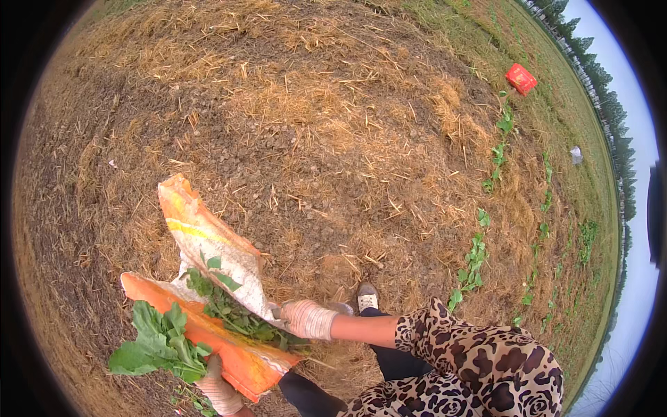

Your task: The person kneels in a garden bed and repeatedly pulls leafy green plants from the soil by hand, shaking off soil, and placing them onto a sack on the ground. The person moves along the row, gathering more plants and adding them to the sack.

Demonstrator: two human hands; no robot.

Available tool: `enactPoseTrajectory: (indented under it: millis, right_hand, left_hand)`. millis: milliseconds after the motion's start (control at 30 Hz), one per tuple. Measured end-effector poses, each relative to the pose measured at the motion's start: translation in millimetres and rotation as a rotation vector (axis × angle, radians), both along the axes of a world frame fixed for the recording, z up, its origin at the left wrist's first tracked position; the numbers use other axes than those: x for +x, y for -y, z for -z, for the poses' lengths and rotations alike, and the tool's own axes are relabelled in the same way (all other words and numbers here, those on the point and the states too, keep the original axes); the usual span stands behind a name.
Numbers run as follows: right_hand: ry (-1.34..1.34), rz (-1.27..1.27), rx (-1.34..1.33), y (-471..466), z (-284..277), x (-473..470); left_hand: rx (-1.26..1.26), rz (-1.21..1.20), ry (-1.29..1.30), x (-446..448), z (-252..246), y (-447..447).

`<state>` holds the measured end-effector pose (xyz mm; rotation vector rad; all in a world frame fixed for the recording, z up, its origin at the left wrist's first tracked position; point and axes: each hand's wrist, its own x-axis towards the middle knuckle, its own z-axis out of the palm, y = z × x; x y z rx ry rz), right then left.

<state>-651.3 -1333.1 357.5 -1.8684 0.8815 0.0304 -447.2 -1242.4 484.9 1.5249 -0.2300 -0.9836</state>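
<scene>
My right hand (pixel 308 319), in a pale striped glove, grips the rim of an orange and white woven sack (pixel 250 359). The sack's mouth gapes, and cut green leaves (pixel 234 315) lie inside it. At the lower left my left hand (pixel 220 388), gloved the same way, is closed around the stems of a bunch of broad leafy greens (pixel 159 344). That bunch is outside the sack, along its orange side. Whether the left fingers also touch the sack cannot be seen.
Dry straw and clods cover the soil (pixel 312 156). Rows of low green plants (pixel 474 260) run along the right. A red packet (pixel 521 79) and a whitish scrap (pixel 576 155) lie farther off. My shoe (pixel 368 298) stands just beyond the right hand.
</scene>
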Motion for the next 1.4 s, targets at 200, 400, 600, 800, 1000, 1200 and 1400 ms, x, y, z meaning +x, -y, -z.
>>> enactPoseTrajectory:
  millis: [200, 400, 600, 800, 1000, 1200, 1400]
  right_hand:
    - [-0.288, -0.002, -0.058, 138.1, -47.5, -128.2]
    - [-0.141, 0.442, 0.289, 288.1, -60.1, -206.1]
    - [-0.5, 0.445, -0.458, 459.0, 9.2, -278.5]
    - [-0.474, 0.516, -0.515, 600.6, 58.6, -318.8]
    - [-0.197, 0.635, -0.178, 582.8, 84.0, -289.3]
    - [-0.044, 0.191, 0.302, 483.0, 91.0, -214.6]
    - [0.089, -0.004, 0.436, 433.5, 101.4, -172.4]
  left_hand:
    - [-0.027, 0.062, 0.104, -96.1, 12.2, 123.2]
    - [-0.062, 0.144, 0.089, -128.1, 56.9, 256.2]
    - [-0.188, 0.171, 0.112, -138.2, 117.0, 412.0]
    - [-0.071, 0.159, 0.114, -148.8, 179.0, 523.5]
    - [0.06, -0.003, -0.391, -163.1, 227.8, 488.2]
    - [-0.205, -0.257, -0.655, -204.0, 246.8, 404.0]
    - [-0.356, -0.322, -0.771, -225.8, 257.2, 356.8]
